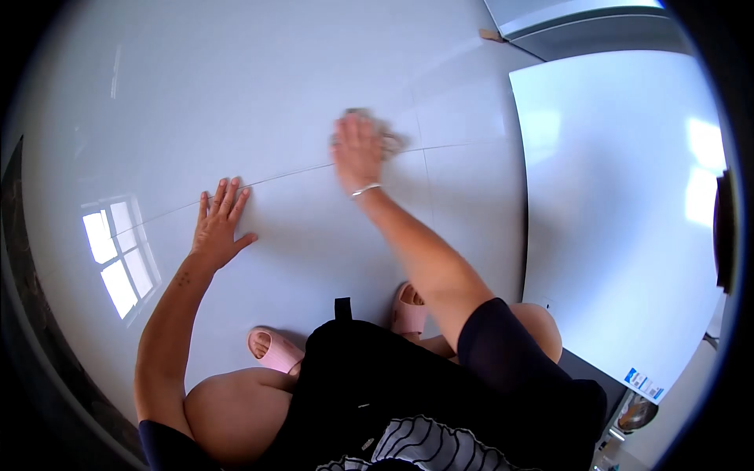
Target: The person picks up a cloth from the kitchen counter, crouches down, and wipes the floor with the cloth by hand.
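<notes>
My left hand [221, 223] lies on the glossy white tiled floor [298, 228], fingers spread and thumb out to the side, holding nothing. Farther forward and to the right, my right hand [358, 153] presses down on a crumpled greyish-brown cloth [390, 141] against the floor. Motion smears this hand and the cloth, and part of the cloth is hidden under the palm and fingers. A light band circles the right wrist.
My feet in pink slippers [276, 351] are on the floor close to my body. A large white glossy panel [613, 196], seemingly an appliance, stands to the right. Another grey-white unit [597, 27] is at the upper right, with a small brown piece [492, 35] by its corner.
</notes>
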A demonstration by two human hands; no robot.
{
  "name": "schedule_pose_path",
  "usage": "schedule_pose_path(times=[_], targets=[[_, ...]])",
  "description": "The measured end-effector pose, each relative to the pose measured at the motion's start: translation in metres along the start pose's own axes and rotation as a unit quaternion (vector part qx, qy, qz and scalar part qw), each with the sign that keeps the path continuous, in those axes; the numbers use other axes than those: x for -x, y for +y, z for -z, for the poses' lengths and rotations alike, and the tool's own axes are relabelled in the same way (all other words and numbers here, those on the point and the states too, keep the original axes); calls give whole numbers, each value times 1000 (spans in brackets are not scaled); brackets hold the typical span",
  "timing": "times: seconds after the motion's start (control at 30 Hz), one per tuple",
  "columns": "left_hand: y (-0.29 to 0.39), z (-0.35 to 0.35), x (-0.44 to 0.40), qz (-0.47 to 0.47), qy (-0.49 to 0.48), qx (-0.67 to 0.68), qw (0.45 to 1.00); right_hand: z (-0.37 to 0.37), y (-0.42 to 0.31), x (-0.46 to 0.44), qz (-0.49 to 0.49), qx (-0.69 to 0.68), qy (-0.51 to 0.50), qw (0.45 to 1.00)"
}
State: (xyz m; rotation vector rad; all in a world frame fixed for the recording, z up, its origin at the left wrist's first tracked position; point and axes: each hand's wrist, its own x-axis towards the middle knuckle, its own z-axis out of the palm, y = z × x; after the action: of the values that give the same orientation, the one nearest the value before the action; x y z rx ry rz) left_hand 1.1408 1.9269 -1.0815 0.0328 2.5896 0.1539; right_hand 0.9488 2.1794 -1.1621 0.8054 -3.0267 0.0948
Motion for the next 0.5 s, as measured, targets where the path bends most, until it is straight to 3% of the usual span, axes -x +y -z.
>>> schedule_pose_path(times=[0.13, 0.27, 0.4, 0.47, 0.5], targets=[[-4, -4, 1, -2, 13, 18, 1000, 13, -93, -8, 185, -132, 4, 974], [-5, -6, 3, 6, 23, 30, 999, 16, -53, -10, 223, -36, -20, 974], [-5, -5, 4, 3, 23, 29, 999, -2, 82, 14, 63, 2, 45, 997], [-5, -4, 4, 9, 22, 31, 999, 21, 113, 33, -106, -16, -38, 994], [-8, -5, 4, 0, 25, 35, 999, 17, 107, 34, -102, -19, -38, 994]])
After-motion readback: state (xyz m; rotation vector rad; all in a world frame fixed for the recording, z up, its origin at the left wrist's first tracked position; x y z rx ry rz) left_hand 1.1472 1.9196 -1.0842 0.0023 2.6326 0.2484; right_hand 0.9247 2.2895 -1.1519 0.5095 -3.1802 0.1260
